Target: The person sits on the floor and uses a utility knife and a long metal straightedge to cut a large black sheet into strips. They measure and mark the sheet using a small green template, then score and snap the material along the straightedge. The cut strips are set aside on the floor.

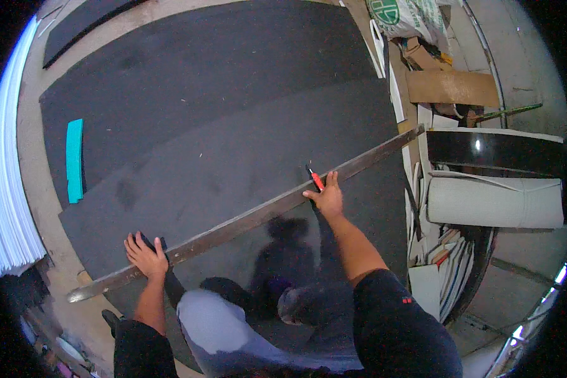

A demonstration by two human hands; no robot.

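Red utility knife (315, 179) sits clamped in right hand (326, 198), tip on dark foam sheet (233, 145) right beside long metal straightedge (246, 220). Left hand (146, 255) presses flat, fingers spread, on straightedge's far end, w/ nothing gripped. Teal strip (74, 160) lies well left of that hand; cardboard (450, 87) beyond knife hand.

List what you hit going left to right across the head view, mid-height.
Stack of white sheets → turquoise foam strip → left hand pressing the long metal straightedge → right hand with red utility knife → rolled grey sheet.
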